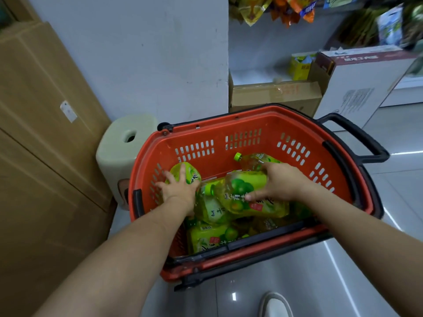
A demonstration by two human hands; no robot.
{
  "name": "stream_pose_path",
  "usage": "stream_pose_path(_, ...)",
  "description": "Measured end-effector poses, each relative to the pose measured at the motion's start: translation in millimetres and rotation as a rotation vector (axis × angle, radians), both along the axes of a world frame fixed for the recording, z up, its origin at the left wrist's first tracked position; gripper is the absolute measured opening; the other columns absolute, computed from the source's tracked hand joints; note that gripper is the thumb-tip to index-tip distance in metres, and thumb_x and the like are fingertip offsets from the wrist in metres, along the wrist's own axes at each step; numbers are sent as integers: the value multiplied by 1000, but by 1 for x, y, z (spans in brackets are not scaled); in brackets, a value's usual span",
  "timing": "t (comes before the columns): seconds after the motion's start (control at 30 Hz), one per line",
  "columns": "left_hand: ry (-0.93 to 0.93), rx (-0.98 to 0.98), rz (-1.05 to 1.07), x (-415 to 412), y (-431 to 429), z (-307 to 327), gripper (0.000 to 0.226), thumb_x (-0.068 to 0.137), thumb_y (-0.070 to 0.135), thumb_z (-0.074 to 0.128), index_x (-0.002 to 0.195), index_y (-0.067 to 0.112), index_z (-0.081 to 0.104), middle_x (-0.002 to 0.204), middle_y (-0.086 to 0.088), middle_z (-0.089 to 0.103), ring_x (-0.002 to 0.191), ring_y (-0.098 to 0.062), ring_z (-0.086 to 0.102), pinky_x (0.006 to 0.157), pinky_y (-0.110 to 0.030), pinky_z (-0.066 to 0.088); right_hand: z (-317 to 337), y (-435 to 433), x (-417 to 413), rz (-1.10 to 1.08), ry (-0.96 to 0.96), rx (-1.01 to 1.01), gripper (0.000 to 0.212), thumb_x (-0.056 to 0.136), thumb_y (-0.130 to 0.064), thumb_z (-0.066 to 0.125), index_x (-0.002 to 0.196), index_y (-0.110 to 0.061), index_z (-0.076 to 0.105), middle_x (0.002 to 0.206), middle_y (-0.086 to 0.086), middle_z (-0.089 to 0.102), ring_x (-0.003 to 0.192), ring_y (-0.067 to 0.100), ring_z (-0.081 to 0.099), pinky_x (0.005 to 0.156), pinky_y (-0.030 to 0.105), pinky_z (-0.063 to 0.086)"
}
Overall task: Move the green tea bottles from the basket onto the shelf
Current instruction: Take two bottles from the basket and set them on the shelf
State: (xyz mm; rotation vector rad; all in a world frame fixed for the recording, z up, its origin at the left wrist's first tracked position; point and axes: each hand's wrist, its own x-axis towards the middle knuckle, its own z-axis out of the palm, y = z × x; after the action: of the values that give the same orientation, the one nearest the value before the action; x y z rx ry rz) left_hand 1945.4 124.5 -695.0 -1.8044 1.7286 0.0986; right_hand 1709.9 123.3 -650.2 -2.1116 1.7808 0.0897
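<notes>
An orange basket (206, 133) with black handles stands on the floor below me, holding several green tea bottles with yellow-green labels and green caps. My left hand (179, 187) lies spread over the base of a bottle (193, 173) at the basket's left side. My right hand (278, 181) wraps around the top bottle (242, 193), which lies on its side across the pile. Another bottle (251, 160) lies behind it with its cap pointing left. More bottles (210, 236) lie underneath near the front wall.
A beige plastic stool (123, 147) stands left of the basket against the grey wall. Tall cardboard boxes (41, 133) fill the left. Behind the basket sit a brown carton (274, 94) and a white box (357, 88). Shelves with snack packets (286, 8) are at upper right. My shoe (275, 305) shows below.
</notes>
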Motion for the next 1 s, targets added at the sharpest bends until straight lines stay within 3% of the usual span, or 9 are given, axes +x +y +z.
stream_pose_path(0.13,131,-29,137,-1,2,10,116,64,45,82,146,42,-1,155,-23,-13,135,-50,21,103,-56,37,6,8,0,-126,-134,-91,110,45,-87,60,124,-10,53,107,7,66,96,26,62,79,36,53)
stream_pose_path(0.23,287,-166,179,7,4,25,95,60,49,81,136,35,25,137,-21,37,119,-40,46,93,-49,47,17,15,0,-225,-260,-117,115,42,-87,58,128,-10,51,114,8,65,103,27,62,86,40,53)
stream_pose_path(0.3,492,-248,270,18,5,45,80,59,49,79,126,30,41,117,-7,57,106,-30,58,84,-38,51,26,21,1,-309,-358,-147,116,40,-85,57,128,-9,51,97,4,65,93,23,63,80,37,54)
stream_pose_path(0.43,955,-319,504,32,30,84,48,59,35,82,102,25,63,88,4,65,72,-16,65,73,-31,55,42,39,7,-452,-584,-150,111,45,-84,62,124,-6,55,79,1,65,78,18,65,74,34,54)
stream_pose_path(0.57,1274,-523,594,42,82,122,44,51,27,86,91,28,68,92,4,67,84,-17,64,80,-34,55,64,68,21,-557,-877,-114,99,44,-75,70,114,-6,61,86,-1,67,87,20,66,86,41,54)
stream_pose_path(0.63,1405,-614,645,50,120,153,44,51,23,86,91,28,70,97,2,66,88,-17,65,82,-37,55,84,90,33,-562,-1078,-57,88,43,-67,75,105,-6,63,86,3,71,82,23,70,81,43,57)
stream_pose_path(0.73,1609,-757,712,68,189,203,42,61,3,83,95,23,70,92,-9,69,65,-17,68,61,-34,59,115,126,63,-502,-1349,61,79,47,-60,79,103,-7,65,87,10,75,76,28,73,70,42,60)
stream_pose_path(0.83,1598,-969,689,88,267,249,46,63,-1,81,102,20,69,93,-8,71,64,-13,68,54,-24,54,150,169,106,-360,-1559,97,64,56,-53,75,100,-6,69,87,12,75,71,26,71,64,38,57)
stream_pose_path(1.0,1395,-1307,631,129,402,311,55,55,8,88,104,23,70,107,7,68,96,4,64,85,-30,55,212,250,197,-10,-1725,210,56,59,-54,74,90,-8,67,69,8,73,51,24,66,49,36,54)
